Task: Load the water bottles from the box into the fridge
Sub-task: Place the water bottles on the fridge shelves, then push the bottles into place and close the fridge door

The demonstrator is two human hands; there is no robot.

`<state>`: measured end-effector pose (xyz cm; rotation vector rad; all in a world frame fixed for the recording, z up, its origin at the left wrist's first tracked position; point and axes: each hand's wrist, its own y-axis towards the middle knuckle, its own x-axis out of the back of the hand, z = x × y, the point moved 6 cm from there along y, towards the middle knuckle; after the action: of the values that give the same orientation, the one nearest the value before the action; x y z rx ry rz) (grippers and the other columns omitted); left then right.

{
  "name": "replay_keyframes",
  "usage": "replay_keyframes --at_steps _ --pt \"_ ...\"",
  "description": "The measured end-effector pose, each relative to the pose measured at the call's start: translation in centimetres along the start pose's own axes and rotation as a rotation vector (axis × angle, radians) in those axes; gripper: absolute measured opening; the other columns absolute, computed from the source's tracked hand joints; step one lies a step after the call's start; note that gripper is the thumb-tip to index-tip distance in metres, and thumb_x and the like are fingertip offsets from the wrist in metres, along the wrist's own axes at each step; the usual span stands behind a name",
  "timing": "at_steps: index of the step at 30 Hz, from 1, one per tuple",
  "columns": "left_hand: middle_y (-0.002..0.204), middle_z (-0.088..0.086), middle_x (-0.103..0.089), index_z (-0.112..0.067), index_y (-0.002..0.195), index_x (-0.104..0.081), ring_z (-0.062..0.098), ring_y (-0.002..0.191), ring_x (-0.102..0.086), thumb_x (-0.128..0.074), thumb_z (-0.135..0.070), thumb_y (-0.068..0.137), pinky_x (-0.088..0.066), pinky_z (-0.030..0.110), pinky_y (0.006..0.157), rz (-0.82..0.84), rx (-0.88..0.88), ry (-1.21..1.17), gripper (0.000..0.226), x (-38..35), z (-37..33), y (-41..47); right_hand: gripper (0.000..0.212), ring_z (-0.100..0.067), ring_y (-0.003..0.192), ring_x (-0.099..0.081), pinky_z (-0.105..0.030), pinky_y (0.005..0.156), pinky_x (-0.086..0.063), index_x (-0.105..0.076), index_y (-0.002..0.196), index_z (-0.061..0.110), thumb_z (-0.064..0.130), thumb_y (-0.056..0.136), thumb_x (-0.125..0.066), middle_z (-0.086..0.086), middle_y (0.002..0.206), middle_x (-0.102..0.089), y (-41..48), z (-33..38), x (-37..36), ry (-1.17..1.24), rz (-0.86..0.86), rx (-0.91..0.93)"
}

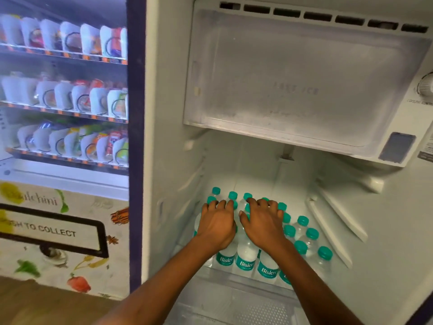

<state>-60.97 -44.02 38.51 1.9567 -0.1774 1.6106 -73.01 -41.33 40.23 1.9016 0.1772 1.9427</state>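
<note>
Several small clear water bottles [246,259] with teal caps and teal Bisleri labels stand upright, packed close together, on the lower shelf of the open white fridge [257,179]. My left hand [216,222] lies palm down on the caps at the left of the group, fingers spread. My right hand [263,222] rests the same way on the caps just to its right. Neither hand grips a bottle. More capped bottles [309,238] stand to the right of my hands. The box is out of view.
A frosted freezer compartment [293,85] hangs above the shelf, with a cooling dial [425,86] at its right. Slanted shelf rails [337,219] line the right inner wall. A snack vending machine [65,113] stands to the left, on a wooden floor [35,306].
</note>
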Motion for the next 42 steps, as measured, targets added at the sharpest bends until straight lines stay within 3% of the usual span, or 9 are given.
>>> replay_keyframes --at_steps 4,7,12,15,20,27,29,33,42 --pt "0.132 0.017 -0.055 -0.005 0.139 -0.043 0.037 0.120 -0.049 -0.052 -0.025 0.083 -0.032 0.048 0.106 -0.045 -0.051 0.005 0.060 1.2 0.9 -4.2 0.055 -0.032 0.134 -0.023 -0.044 0.102 -0.029 -0.036 0.143 0.030 0.053 0.094 -0.037 -0.006 0.148 -0.034 -2.4 2.8 0.3 -0.034 -0.041 0.035" --pt "0.114 0.016 -0.066 -0.005 0.126 -0.058 0.035 0.105 -0.059 -0.069 -0.025 0.068 -0.045 0.048 0.095 -0.093 -0.074 0.043 0.062 1.7 2.1 -7.6 0.056 -0.039 0.127 -0.035 -0.048 0.093 -0.037 -0.051 0.135 0.025 0.054 0.087 -0.043 -0.013 0.140 -0.046 -5.5 5.2 0.2 -0.046 -0.072 0.066" --pt "0.123 0.020 -0.062 -0.005 0.126 -0.057 0.041 0.119 -0.053 -0.069 -0.015 0.068 -0.040 0.055 0.102 -0.148 -0.105 0.054 0.060 2.3 4.6 -13.9 0.063 -0.043 0.117 -0.046 -0.050 0.085 -0.043 -0.058 0.127 0.022 0.058 0.077 -0.050 -0.018 0.129 -0.055 -11.1 8.8 -0.8 -0.063 -0.036 0.049" --pt "0.140 0.020 -0.049 -0.006 0.138 -0.047 0.040 0.133 -0.041 -0.062 -0.014 0.080 -0.020 0.051 0.111 -0.149 -0.137 0.021 0.060 2.3 5.7 -17.2 0.065 -0.043 0.121 -0.042 -0.051 0.089 -0.041 -0.053 0.132 0.023 0.058 0.078 -0.047 -0.019 0.134 -0.050 -13.6 10.6 -0.1 -0.067 -0.019 0.030" --pt "0.158 0.019 -0.013 -0.008 0.152 -0.017 0.039 0.146 -0.005 -0.044 -0.014 0.094 0.009 0.045 0.112 -0.024 -0.232 0.008 0.064 3.2 6.3 -19.7 0.067 -0.043 0.117 -0.047 -0.052 0.089 -0.042 -0.052 0.132 0.020 0.057 0.077 -0.055 -0.019 0.131 -0.051 -16.1 12.3 0.7 -0.075 0.024 -0.041" --pt "0.144 0.022 -0.043 -0.003 0.140 -0.043 0.038 0.137 -0.035 -0.056 -0.016 0.085 -0.021 0.049 0.111 -0.017 -0.372 0.090 0.058 4.0 6.6 -17.2 0.073 -0.047 0.115 -0.049 -0.052 0.085 -0.045 -0.056 0.127 0.018 0.048 0.062 -0.071 -0.021 0.128 -0.053 -14.5 11.2 1.1 -0.070 0.065 -0.137" --pt "0.150 0.022 -0.033 -0.004 0.145 -0.035 0.038 0.141 -0.025 -0.057 -0.013 0.082 -0.016 0.052 0.112 -0.009 -0.365 0.107 0.068 3.1 6.4 -16.2 0.074 -0.048 0.120 -0.045 -0.052 0.088 -0.044 -0.052 0.132 0.019 0.044 0.064 -0.071 -0.022 0.134 -0.049 -13.5 9.9 1.1 -0.080 0.062 -0.143" --pt "0.156 0.013 0.017 -0.014 0.152 0.008 0.032 0.142 0.021 -0.043 -0.022 0.096 0.010 0.050 0.115 0.063 -0.322 0.178 0.076 2.2 4.0 -14.3 0.075 -0.048 0.125 -0.040 -0.053 0.090 -0.043 -0.047 0.137 0.022 0.042 0.068 -0.071 -0.023 0.138 -0.045 -12.1 7.9 1.8 -0.075 -0.017 -0.175" --pt "0.159 0.013 0.015 -0.017 0.151 0.012 0.037 0.144 0.019 -0.044 -0.037 0.097 0.008 0.062 0.112 0.054 -0.211 0.251 0.080 1.5 -0.6 -9.8 0.077 -0.044 0.127 -0.042 -0.053 0.094 -0.043 -0.049 0.135 0.025 0.043 0.066 -0.078 -0.019 0.139 -0.046 -11.4 4.4 0.1 -0.075 -0.063 -0.146"
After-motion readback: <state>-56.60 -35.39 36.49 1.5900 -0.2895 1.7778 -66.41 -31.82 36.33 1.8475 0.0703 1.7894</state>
